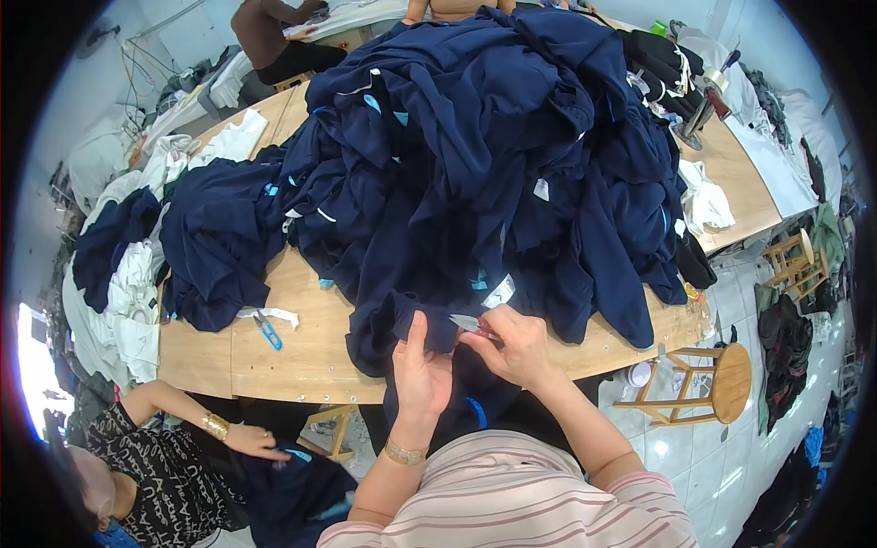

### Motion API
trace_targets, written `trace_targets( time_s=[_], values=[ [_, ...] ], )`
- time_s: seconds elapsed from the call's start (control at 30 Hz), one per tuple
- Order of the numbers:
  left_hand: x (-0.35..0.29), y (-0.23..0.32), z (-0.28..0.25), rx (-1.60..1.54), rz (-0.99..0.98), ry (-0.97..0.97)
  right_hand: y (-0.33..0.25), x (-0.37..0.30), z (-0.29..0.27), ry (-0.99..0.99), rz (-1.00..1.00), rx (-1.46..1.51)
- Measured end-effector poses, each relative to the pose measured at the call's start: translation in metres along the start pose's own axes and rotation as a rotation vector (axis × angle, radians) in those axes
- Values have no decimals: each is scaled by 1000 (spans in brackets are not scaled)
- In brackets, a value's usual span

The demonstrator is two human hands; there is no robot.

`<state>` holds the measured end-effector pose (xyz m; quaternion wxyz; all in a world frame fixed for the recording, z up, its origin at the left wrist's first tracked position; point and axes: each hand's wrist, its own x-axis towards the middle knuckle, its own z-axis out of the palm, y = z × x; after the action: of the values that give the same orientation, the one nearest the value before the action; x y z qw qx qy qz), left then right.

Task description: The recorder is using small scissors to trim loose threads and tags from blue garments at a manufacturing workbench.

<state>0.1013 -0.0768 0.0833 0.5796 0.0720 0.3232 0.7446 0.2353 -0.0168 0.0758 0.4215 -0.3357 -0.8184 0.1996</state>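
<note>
Garment [438, 331] in left hand [424, 379], just beside snips [467, 322] in right hand [514, 347].

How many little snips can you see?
2 for sure: the red snips in the right hand and the blue snips on the table, toward the left. More may be hidden under the navy pile.

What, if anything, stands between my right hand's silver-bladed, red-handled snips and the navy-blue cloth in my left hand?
Nothing visible: the snips in your right hand point at the cloth held by your left hand. Whether they touch is unclear.
</note>
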Motion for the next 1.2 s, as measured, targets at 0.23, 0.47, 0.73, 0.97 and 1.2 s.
trace_targets(
  time_s=[0.23, 0.47, 0.73, 0.97, 1.2],
  values=[
    [1, -6, 1, 72, 51, 46, 4, 2, 3, 28, -52, -17],
    [1, -2, -1, 14, 35, -2, 6, 1, -1, 28, -124, -93],
    [0, -4, -1, 30, 73, 25, 2, 2, 0, 2, -116, -85],
    [0, -6, -3, 40, 101, 16, 2, 0, -1, 9, -101, -103],
    [-3, -8, 4, 82, 158, 40, 1, 2, 0, 29, -113, -86]
  ],
)
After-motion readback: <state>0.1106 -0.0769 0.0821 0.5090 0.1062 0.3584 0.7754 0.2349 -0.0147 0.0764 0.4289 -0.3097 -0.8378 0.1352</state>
